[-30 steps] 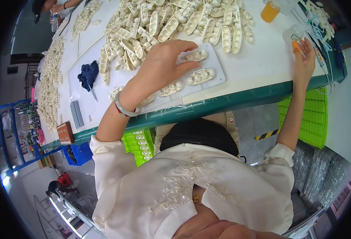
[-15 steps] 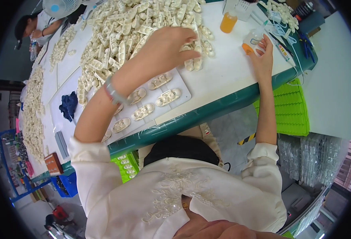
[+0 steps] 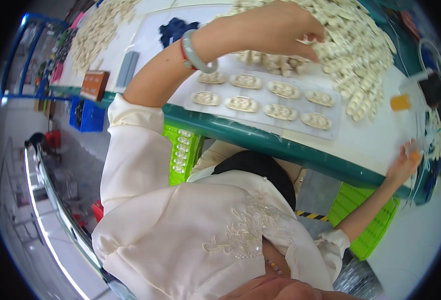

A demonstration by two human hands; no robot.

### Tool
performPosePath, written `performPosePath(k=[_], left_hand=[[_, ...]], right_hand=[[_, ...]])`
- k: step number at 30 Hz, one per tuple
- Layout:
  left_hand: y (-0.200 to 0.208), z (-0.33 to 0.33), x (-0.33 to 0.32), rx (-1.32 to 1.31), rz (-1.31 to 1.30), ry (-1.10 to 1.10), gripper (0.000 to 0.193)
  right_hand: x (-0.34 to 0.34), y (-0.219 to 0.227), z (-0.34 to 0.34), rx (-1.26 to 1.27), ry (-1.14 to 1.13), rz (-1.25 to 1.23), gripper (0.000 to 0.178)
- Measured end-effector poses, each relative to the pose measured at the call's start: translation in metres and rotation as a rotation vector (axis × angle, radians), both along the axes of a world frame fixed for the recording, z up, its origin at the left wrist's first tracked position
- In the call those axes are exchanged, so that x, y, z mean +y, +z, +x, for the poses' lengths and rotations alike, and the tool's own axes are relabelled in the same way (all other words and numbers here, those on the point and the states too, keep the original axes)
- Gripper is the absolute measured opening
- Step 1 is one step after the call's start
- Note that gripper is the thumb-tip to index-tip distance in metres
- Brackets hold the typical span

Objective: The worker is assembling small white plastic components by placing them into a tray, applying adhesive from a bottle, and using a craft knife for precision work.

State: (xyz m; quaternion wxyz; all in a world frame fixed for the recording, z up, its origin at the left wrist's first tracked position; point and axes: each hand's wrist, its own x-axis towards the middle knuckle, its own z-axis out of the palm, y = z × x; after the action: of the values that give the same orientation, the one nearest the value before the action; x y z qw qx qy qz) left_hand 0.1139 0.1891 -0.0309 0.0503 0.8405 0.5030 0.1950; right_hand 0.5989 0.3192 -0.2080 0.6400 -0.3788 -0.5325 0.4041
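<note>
My left hand [image 3: 285, 27] reaches over the heap of cream-coloured plastic parts [image 3: 355, 60], thumb and fingers apart with a gap between them; I see nothing in it. Below it lies a white board [image 3: 260, 120] bearing two rows of cream oval parts [image 3: 241, 103], each with small rounded shapes inside. Out at the right table edge, my right hand [image 3: 403, 169] has its fingers round a small clear bottle with an orange tip [image 3: 414, 156]; the bottle itself is blurred and partly hidden.
A dark blue cloth [image 3: 177, 31], a grey block [image 3: 127, 69] and a brown box [image 3: 94, 85] lie toward the left. An orange-filled bottle [image 3: 400, 102] stands at the right. Green trays [image 3: 363, 217] and a blue bin [image 3: 87, 114] sit below the table's green edge [image 3: 275, 137].
The view has swung, so the table appears shifted and the board shows more fully. My left hand remains over the parts; my right hand still has the small bottle.
</note>
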Motion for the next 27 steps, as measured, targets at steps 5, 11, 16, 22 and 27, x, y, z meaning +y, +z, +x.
performPosePath(k=[5,11,16,22,27], left_hand=[[-0.012,-0.080,-0.091,-0.241,-0.126,0.297,0.028],[-0.051,-0.091,-0.182,-0.440,-0.037,0.438,0.035],[-0.089,-0.069,-0.209,-0.578,-0.099,0.523,0.045],[-0.104,-0.071,-0.217,-0.696,0.004,0.516,0.047],[-0.093,-0.102,-0.221,-0.681,0.179,0.535,0.039]], right_hand=[[-0.035,0.043,-0.030,0.670,0.433,-0.166,0.043],[-0.071,0.089,-0.105,1.053,0.526,-0.242,0.033],[-0.089,0.103,-0.167,1.304,0.691,-0.494,0.043],[-0.108,0.112,-0.236,1.207,0.778,-0.639,0.066],[-0.123,0.106,-0.271,0.939,0.734,-0.487,0.078]])
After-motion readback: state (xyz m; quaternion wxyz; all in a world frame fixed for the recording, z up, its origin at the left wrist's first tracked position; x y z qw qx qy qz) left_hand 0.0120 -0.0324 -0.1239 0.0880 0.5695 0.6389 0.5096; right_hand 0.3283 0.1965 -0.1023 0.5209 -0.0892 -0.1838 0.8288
